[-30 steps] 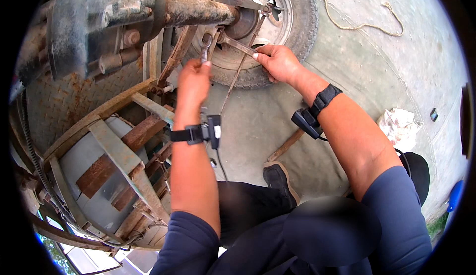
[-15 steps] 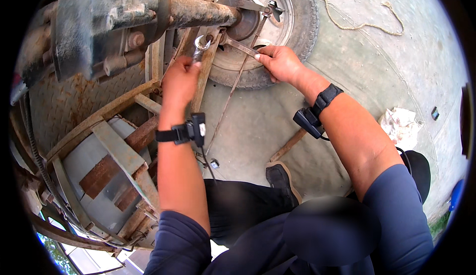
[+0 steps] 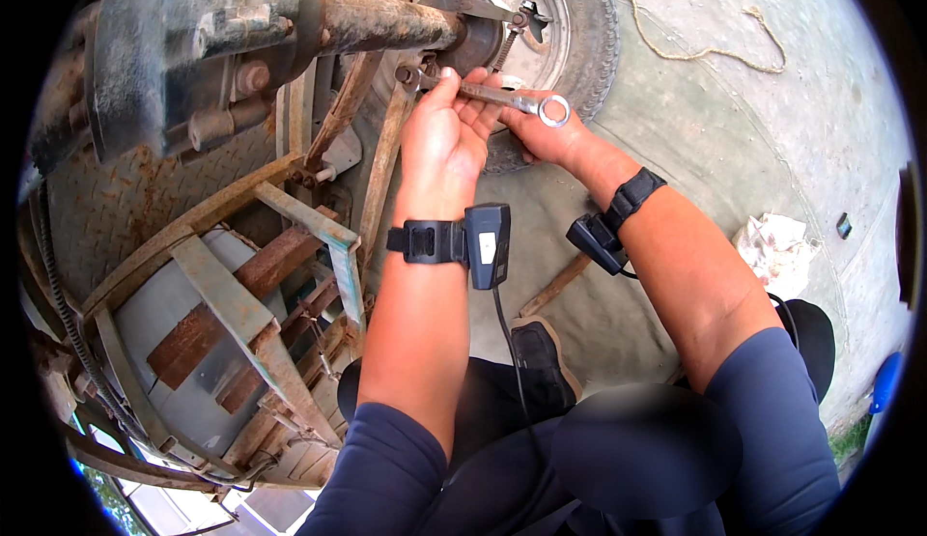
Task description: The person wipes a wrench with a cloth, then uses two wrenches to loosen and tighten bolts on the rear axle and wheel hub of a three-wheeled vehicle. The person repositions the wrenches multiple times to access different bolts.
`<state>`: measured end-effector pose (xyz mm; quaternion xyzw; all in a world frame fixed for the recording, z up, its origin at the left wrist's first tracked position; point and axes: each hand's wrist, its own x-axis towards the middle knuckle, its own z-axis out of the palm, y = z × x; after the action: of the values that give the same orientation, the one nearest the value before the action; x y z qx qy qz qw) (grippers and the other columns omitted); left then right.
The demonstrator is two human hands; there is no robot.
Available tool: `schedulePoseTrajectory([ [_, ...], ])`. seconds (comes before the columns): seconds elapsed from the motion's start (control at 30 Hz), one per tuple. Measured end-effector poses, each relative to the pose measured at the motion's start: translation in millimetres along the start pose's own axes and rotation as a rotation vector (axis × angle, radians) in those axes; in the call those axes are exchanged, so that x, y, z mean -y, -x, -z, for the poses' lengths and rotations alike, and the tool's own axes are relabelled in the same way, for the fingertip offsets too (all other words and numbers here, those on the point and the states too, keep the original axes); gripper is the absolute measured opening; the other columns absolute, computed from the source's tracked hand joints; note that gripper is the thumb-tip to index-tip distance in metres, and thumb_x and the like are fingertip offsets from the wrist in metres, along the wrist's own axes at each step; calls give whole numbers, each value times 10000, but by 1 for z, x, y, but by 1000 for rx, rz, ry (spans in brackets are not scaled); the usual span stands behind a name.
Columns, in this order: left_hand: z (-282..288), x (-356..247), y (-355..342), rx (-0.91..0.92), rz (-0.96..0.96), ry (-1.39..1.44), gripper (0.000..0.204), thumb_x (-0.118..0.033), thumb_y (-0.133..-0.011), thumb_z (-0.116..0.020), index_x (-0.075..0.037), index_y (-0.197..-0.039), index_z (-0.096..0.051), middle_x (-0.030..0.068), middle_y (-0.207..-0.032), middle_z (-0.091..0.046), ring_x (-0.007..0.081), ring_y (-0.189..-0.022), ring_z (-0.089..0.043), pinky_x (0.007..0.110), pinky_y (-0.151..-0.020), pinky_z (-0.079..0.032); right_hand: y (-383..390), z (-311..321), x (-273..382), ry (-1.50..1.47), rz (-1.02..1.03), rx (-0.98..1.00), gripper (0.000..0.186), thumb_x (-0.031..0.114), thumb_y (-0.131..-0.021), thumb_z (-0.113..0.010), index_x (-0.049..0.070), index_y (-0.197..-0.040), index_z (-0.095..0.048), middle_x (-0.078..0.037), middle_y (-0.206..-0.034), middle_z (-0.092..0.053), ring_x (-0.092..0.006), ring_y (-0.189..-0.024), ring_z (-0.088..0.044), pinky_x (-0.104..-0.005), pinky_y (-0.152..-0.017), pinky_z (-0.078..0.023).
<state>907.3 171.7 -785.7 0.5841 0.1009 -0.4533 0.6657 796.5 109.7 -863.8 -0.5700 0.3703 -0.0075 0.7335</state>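
My left hand (image 3: 444, 145) is turned palm up beneath the axle, its thumb and fingers closed on a silver combination wrench (image 3: 507, 99). The wrench's ring end points right, over my right hand; its other end reaches toward the rusty bracket beside the wheel hub. My right hand (image 3: 547, 135) is closed just right of my left fingers, partly covered by the silver wrench. It was gripping a flat wrench a moment ago in this same place; that wrench is now mostly hidden behind my left hand. The rusty axle tube (image 3: 391, 22) runs into the wheel (image 3: 591, 43).
A large grease-darkened axle housing (image 3: 208, 48) fills the upper left. Below it stands a rusty metal frame (image 3: 227, 290). A rope (image 3: 710, 51) and a white cloth (image 3: 775, 254) lie on the floor to the right. A wooden handle (image 3: 555, 285) lies near my shoe (image 3: 543, 352).
My left hand has moved right and turned palm up, swinging the silver wrench from upright to crosswise, ring end toward the right. My right hand has stayed almost still.
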Motion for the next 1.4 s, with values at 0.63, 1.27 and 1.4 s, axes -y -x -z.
schedulePoseTrajectory([
  [0.63, -20, 4, -27, 12, -65, 172, 234, -192, -1035, -447, 27, -1035, -527, 142, -1007, -616, 282, -990, -629, 397, -911, -536, -4, -2, -9, -55, 64, -33, 355, 297, -934, -609, 27, -1157, -666, -110, -666, -643, -189, -486, -612, -338, -499, -515],
  [1.27, 81, -107, -15, -118, -785, -2083, 302, -257, -904, -633, -22, -1094, -630, 207, -973, -676, 391, -910, -641, 442, -768, -497, -4, -1, -10, -51, 55, -11, 352, 288, -951, -586, 26, -1175, -658, -83, -649, -625, -169, -474, -594, -332, -520, -499],
  [1.4, 107, -87, -9, -121, -517, -1713, 262, -232, -930, -633, 2, -1043, -609, 151, -908, -685, 283, -859, -680, 358, -735, -517, -2, -1, -7, -45, 57, -9, 357, 285, -949, -586, 26, -1186, -655, -89, -661, -636, -170, -477, -598, -334, -522, -504],
])
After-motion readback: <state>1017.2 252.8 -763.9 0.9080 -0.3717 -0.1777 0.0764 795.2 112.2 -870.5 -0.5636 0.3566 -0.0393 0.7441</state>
